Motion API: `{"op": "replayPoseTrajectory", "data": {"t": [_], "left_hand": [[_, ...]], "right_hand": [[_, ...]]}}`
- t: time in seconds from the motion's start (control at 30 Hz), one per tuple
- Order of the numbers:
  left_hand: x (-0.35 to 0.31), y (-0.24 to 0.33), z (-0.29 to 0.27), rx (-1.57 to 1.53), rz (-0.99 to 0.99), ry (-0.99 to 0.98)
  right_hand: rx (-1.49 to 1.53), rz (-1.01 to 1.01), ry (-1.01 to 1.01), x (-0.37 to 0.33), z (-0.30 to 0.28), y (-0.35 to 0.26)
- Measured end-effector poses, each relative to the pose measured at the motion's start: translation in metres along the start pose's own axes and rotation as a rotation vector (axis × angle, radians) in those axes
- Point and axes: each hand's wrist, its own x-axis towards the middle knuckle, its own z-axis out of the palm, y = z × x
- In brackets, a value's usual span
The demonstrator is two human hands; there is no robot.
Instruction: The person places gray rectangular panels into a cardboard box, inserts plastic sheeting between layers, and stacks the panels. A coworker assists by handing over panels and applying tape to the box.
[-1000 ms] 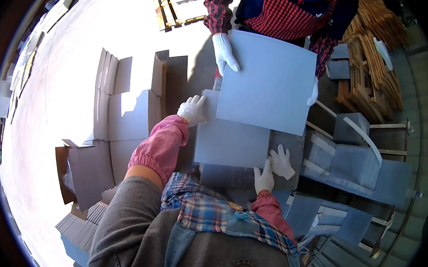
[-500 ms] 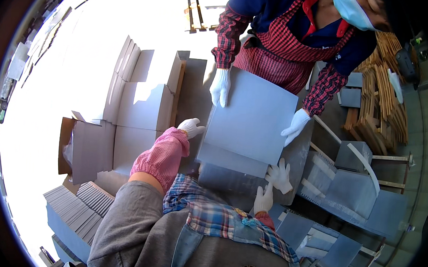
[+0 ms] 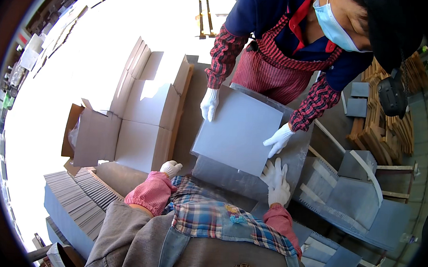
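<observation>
A flat grey square board [image 3: 238,127] lies tilted across a grey work surface [image 3: 221,175], overhanging another grey panel-like layer. Across from me, a co-worker's two white-gloved hands [image 3: 277,139] hold its left and right edges. My right hand [image 3: 279,191], in a white glove, is beside the board's near right corner, fingers stretched and apart; it overlaps a pale glove-like shape [image 3: 268,174] there. My left hand [image 3: 171,167], also white-gloved, hovers near the stacked boxes' near corner, apart from the board, with fingers loosely extended and nothing visible in them.
Stacked pale cartons [image 3: 145,101] stand on the left, with an open brown-edged box [image 3: 90,136] beside them. Rows of grey sheets [image 3: 77,199] fill a container at lower left. Grey slotted panels [image 3: 346,198] lie at right, and wooden frames [image 3: 376,127] are piled behind them.
The co-worker has shifted the grey board leftward and slightly lower. My left hand has drawn back toward me; my right hand has moved forward and right, onto the white glove-like shape.
</observation>
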Motion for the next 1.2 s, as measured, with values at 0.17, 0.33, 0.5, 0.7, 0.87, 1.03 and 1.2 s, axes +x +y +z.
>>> {"op": "replayPoseTrajectory", "data": {"t": [0.17, 0.33, 0.5, 0.7, 0.87, 1.03, 1.2], "left_hand": [[-0.016, -0.008, 0.007, -0.011, 0.018, 0.042], [-0.018, 0.009, 0.009, -0.149, 0.071, 0.05], [-0.007, 0.018, 0.019, -0.192, 0.08, 0.118], [0.021, 0.025, 0.025, -0.373, 0.122, 0.246], [0.045, 0.083, 0.015, -0.259, 0.215, 0.189], [0.018, 0.176, -0.008, -0.454, 0.14, -0.187], [0.032, 0.174, -0.003, -0.58, 0.154, -0.388]], "right_hand": [[0.027, -0.012, -0.133, 0.035, -0.011, 0.033], [0.148, 0.134, -0.013, 0.082, -0.032, 0.051], [0.314, 0.213, 0.113, 0.123, -0.038, 0.04], [0.288, 0.058, 0.196, 0.094, -0.016, 0.008], [0.312, -0.289, 0.237, 0.025, -0.001, -0.06], [0.227, -0.238, 0.054, -0.002, 0.004, -0.1], [0.322, -0.207, -0.099, 0.013, -0.024, -0.085]]}}
